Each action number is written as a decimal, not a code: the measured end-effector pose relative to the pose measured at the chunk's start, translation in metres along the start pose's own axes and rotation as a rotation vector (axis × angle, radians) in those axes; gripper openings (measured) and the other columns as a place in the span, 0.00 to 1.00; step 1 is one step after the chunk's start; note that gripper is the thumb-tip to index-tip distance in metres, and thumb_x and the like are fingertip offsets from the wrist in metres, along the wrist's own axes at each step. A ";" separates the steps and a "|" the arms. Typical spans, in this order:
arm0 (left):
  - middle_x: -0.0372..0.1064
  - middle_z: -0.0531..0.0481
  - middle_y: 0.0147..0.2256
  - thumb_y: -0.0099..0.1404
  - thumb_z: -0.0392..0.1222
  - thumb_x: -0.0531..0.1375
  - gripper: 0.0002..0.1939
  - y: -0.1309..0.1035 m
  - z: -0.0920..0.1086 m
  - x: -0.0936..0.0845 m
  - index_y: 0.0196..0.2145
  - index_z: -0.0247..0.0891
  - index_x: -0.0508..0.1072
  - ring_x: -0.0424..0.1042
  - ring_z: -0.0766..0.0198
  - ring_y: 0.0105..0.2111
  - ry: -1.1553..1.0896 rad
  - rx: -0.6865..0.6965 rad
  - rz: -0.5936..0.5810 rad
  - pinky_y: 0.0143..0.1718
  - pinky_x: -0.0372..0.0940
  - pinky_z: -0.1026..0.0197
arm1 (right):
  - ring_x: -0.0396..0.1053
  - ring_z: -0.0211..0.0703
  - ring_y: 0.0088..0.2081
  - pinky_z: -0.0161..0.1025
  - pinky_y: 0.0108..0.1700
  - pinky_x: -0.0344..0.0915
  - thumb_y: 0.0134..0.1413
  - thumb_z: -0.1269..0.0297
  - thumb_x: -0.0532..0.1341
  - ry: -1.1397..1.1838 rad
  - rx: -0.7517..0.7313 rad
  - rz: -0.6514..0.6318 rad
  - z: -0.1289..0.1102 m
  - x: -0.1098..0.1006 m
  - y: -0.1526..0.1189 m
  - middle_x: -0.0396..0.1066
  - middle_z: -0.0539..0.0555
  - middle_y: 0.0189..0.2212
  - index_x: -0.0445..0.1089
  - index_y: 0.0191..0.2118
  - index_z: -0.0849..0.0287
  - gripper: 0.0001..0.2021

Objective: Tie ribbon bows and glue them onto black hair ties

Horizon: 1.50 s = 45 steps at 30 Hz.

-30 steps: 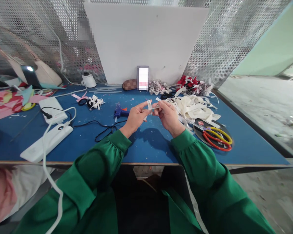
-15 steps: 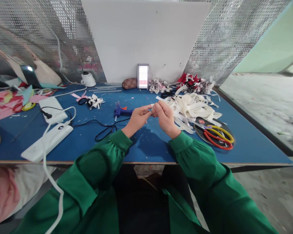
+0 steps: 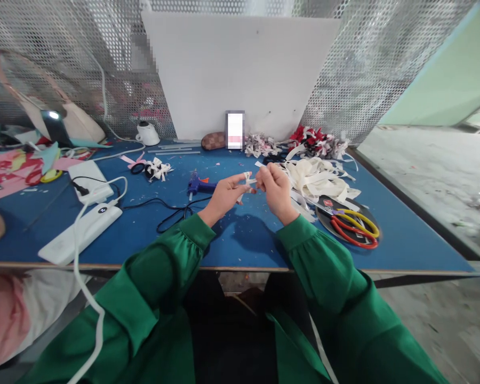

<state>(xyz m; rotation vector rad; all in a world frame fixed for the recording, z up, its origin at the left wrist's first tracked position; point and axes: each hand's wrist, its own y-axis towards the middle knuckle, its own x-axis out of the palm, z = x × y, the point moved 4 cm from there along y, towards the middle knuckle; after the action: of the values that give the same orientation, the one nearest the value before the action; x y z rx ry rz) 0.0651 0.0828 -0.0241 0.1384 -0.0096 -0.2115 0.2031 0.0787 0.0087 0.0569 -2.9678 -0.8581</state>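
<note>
A white ribbon stretches between my two hands above the blue table. My left hand is closed on it, with part of the ribbon looped about the fingers. Fingers pinched, my right hand grips the other end, and a short white tip sticks out above it. A heap of loose white ribbons lies just right of my right hand. Left of my left hand is a blue glue gun with a black cord. How the ribbon is wound inside the left fingers is partly hidden.
Scissors with red and yellow handles rest on a black round disc at the right. Finished-looking bows are piled by a propped phone. White power banks with cables lie left, near a handbag and colourful scraps.
My hands have drawn slightly apart, and the right one has moved a little to the right. The white ribbon now shows between them. The view has shifted slightly.
</note>
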 end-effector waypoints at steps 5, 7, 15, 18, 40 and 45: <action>0.80 0.45 0.33 0.68 0.56 0.58 0.28 -0.003 0.007 0.002 0.58 0.36 0.73 0.51 0.77 0.12 -0.136 -0.088 -0.037 0.23 0.67 0.63 | 0.52 0.33 0.22 0.35 0.26 0.56 0.63 0.47 0.58 0.100 0.045 0.008 0.001 -0.007 0.005 0.54 0.44 0.20 0.55 0.25 0.54 0.22; 0.78 0.47 0.30 0.69 0.62 0.54 0.31 -0.003 0.008 0.001 0.56 0.34 0.74 0.44 0.78 0.10 -0.171 -0.105 -0.035 0.24 0.69 0.61 | 0.53 0.34 0.22 0.35 0.27 0.58 0.62 0.52 0.60 0.056 0.034 -0.039 0.000 -0.005 0.004 0.54 0.44 0.21 0.57 0.27 0.54 0.17; 0.63 0.57 0.17 0.67 0.72 0.47 0.42 -0.004 0.009 -0.003 0.55 0.30 0.73 0.46 0.75 0.09 -0.243 -0.200 -0.001 0.21 0.67 0.63 | 0.64 0.45 0.35 0.40 0.37 0.59 0.52 0.77 0.55 -0.702 -0.443 -0.543 -0.011 0.010 -0.006 0.69 0.55 0.35 0.68 0.46 0.60 0.15; 0.59 0.59 0.16 0.66 0.72 0.48 0.42 -0.004 0.008 -0.002 0.54 0.30 0.74 0.46 0.75 0.09 -0.253 -0.235 -0.003 0.18 0.63 0.65 | 0.65 0.48 0.36 0.42 0.38 0.57 0.55 0.77 0.54 -0.914 -0.544 -0.608 -0.004 0.015 -0.010 0.71 0.60 0.37 0.69 0.42 0.62 0.11; 0.67 0.53 0.18 0.57 0.51 0.66 0.15 -0.006 -0.003 0.007 0.29 0.34 0.78 0.61 0.72 0.16 -0.156 -0.155 0.183 0.20 0.62 0.67 | 0.57 0.34 0.25 0.34 0.30 0.55 0.56 0.57 0.64 -0.041 0.095 0.016 0.029 0.005 -0.001 0.62 0.44 0.20 0.65 0.25 0.56 0.13; 0.71 0.51 0.21 0.56 0.50 0.66 0.14 -0.006 -0.006 0.009 0.30 0.34 0.80 0.64 0.70 0.19 -0.162 -0.192 0.230 0.21 0.63 0.66 | 0.56 0.34 0.23 0.34 0.28 0.54 0.54 0.53 0.65 0.100 0.171 0.135 0.031 0.007 -0.004 0.61 0.44 0.19 0.63 0.25 0.56 0.15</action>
<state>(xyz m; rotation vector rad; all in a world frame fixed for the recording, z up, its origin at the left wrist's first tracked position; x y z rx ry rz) 0.0732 0.0757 -0.0312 -0.0714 -0.1657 0.0073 0.1948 0.0918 -0.0194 -0.0902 -2.9037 -0.5674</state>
